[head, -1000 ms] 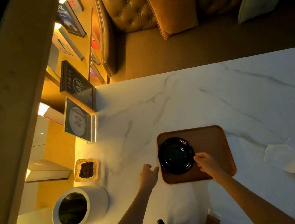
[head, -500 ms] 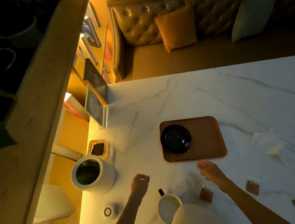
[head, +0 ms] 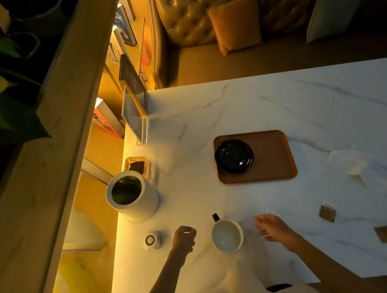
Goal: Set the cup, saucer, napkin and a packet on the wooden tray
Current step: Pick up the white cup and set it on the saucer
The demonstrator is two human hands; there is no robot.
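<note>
A black saucer [head: 233,156] sits on the left part of the wooden tray [head: 274,155]. The white cup [head: 227,236], with its dark handle pointing away from me, stands on the marble table near the front edge. My left hand [head: 184,238] hovers just left of the cup, fingers loosely curled, holding nothing. Just right of the cup is my right hand [head: 271,226], fingers spread; a pale packet corner [head: 268,211] peeks out past them. A crumpled white napkin [head: 345,161] lies right of the tray. Two brown packets [head: 327,212] [head: 385,233] lie at the right front.
A white cylindrical pot [head: 131,196] stands at the table's left edge, with a small glass dish [head: 137,166] behind it and a small round device [head: 151,240] in front. An acrylic sign stand [head: 134,116] occupies the far left corner. A sofa runs behind the table.
My right hand let go of the saucer on the tray and both hands drew back to the front edge, either side of the cup. The view pulled back.
</note>
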